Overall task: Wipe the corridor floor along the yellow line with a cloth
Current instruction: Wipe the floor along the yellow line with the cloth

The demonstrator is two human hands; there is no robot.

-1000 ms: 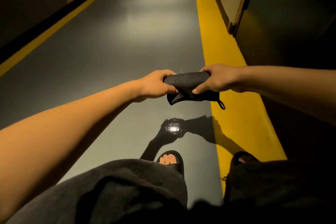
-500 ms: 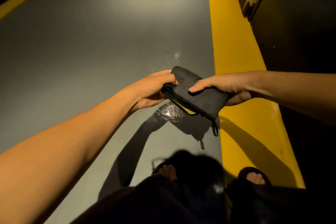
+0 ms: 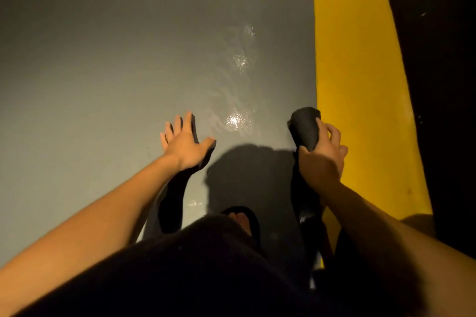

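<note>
The left hand is spread wide, its fingers straight and fanned toward twelve o'clock with the thumb splayed out toward three o'clock; it holds nothing, and with its dark shadow lying tight against its right edge it looks low over the grey floor, though whether the palm actually touches cannot be told. The right hand is curled around the dark cloth, fingers wrapped over its right side and thumb tucked round the near end, so the cloth is gripped as a folded or rolled bundle. Most of the cloth sticks out of that grip toward eleven o'clock, its far end just beside the inner edge of the yellow line, which runs up the frame at the hand's two o'clock. The cloth appears close to the floor, but contact cannot be confirmed. Between the two hands, toward the left hand's two o'clock and the cloth's nine o'clock, a wet patch glistens on the floor, with more shiny smears trailing away toward twelve o'clock. At six o'clock a foot in a dark sandal shows below the hands' shadows.
</note>
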